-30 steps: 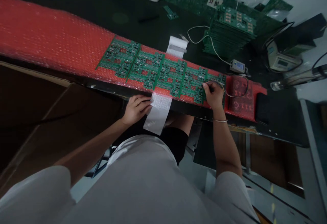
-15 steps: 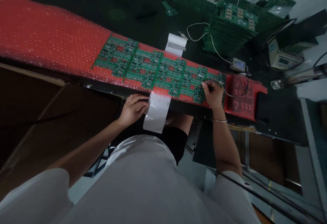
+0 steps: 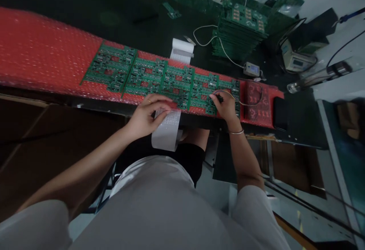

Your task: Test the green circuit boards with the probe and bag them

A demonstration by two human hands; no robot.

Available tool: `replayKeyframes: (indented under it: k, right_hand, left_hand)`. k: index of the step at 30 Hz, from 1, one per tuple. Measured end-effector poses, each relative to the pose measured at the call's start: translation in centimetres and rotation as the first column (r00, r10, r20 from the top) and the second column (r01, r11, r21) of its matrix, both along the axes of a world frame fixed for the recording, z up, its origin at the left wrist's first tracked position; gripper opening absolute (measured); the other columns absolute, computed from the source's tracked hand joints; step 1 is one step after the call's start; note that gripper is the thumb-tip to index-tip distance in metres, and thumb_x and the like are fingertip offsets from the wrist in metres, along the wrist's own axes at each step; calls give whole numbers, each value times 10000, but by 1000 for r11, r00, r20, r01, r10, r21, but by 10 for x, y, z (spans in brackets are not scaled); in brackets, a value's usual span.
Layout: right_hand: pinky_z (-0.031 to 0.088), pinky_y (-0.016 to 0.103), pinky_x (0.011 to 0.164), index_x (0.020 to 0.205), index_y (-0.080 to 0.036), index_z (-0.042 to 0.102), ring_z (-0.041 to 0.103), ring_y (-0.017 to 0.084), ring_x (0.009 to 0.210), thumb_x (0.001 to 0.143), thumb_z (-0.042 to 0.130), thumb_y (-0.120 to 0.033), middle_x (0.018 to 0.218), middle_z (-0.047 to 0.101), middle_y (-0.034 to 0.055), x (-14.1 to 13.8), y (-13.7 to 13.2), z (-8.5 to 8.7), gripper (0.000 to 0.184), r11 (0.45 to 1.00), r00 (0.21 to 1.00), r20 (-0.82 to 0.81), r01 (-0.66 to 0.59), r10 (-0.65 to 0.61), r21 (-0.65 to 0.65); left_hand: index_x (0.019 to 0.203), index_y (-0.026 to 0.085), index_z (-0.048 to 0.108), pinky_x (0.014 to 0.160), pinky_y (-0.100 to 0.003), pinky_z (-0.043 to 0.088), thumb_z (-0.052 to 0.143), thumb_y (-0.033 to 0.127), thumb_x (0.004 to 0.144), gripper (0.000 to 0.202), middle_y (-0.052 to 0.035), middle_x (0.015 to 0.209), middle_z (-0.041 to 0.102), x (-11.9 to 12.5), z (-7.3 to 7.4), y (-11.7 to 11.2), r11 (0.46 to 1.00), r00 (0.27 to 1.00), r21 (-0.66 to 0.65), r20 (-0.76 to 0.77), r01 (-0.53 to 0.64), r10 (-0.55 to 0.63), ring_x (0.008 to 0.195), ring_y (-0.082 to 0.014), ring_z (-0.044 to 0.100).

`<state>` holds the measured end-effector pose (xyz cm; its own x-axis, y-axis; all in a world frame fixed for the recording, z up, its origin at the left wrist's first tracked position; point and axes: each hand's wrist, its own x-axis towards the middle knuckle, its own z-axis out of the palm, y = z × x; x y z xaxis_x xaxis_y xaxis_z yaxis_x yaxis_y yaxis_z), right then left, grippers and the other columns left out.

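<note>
A row of green circuit boards (image 3: 146,70) lies on red bubble wrap (image 3: 45,48) along the bench edge. Beneath them runs a white label strip (image 3: 167,130), hanging over the front edge, with its roll (image 3: 182,46) behind the boards. My left hand (image 3: 145,117) is at the strip's upper part, thumb and forefinger closed together at its surface; whether a label is between them is hard to see. Over the boards at the right, my right hand (image 3: 226,105) pinches a thin wired lead (image 3: 241,103) with a small dark part under the fingers.
A tall stack of green boards (image 3: 242,26) stands at the back right. Nearby are a small meter (image 3: 251,69) with a white cable, a beige device (image 3: 298,58) and a clear tube (image 3: 319,77). A red bubble-wrap pouch (image 3: 258,100) and black phone-like object (image 3: 281,113) lie right.
My left hand has moved right and up from beside the label strip onto its upper part. My right hand stays over the boards with the lead. The whole view has shifted.
</note>
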<state>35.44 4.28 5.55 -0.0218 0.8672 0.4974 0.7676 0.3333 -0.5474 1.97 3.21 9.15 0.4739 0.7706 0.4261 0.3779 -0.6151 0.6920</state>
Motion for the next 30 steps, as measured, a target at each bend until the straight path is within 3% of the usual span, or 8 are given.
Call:
replayKeyframes:
  k: [7, 12, 15, 20, 30]
  right_hand:
    - [546, 409, 883, 848, -245, 689, 688, 239, 915, 1000, 583, -557, 912, 765, 70, 2, 1, -6, 363, 997, 997, 28, -72, 71, 40]
    - [502, 450, 959, 881, -253, 710, 638, 264, 971, 1004, 568, -557, 948, 764, 75, 1, 3, -9, 357, 1000, 998, 62, -18, 19, -13]
    - [497, 451, 948, 889, -250, 710, 628, 267, 957, 1019, 527, -564, 944, 758, 80, 0, 4, -9, 386, 999, 998, 58, -22, 24, -36]
    - [500, 441, 940, 893, -258, 699, 626, 260, 957, 1027, 485, -599, 934, 756, 66, -1, 3, -8, 424, 998, 997, 66, -24, 28, -60]
    - [496, 434, 945, 889, -262, 690, 630, 249, 963, 1026, 485, -607, 941, 757, 55, -2, 3, -11, 424, 999, 997, 71, -10, 13, -43]
  left_hand:
    - [916, 204, 699, 1067, -465, 483, 594, 224, 950, 112, -79, 1208, 693, 70, 0, 29, 988, 989, -55, -32, 144, -146, 1176, -248, 622]
    - [936, 197, 749, 1090, -476, 481, 596, 141, 895, 168, -91, 1213, 664, 117, -15, 40, 971, 965, -121, -137, 208, -224, 1227, -272, 582]
    - [897, 186, 782, 1081, -517, 481, 613, 132, 859, 181, -116, 1201, 635, 137, -25, 39, 978, 957, -109, -214, 175, -195, 1232, -314, 547]
    - [872, 181, 796, 979, -546, 500, 627, 202, 882, 171, -136, 1230, 601, 150, -35, 35, 994, 955, -67, -280, 81, -96, 1184, -348, 525]
    - [947, 157, 748, 955, -529, 484, 623, 190, 908, 135, -159, 1255, 623, 154, -32, 22, 1000, 944, 5, -329, 2, -1, 1188, -358, 542]
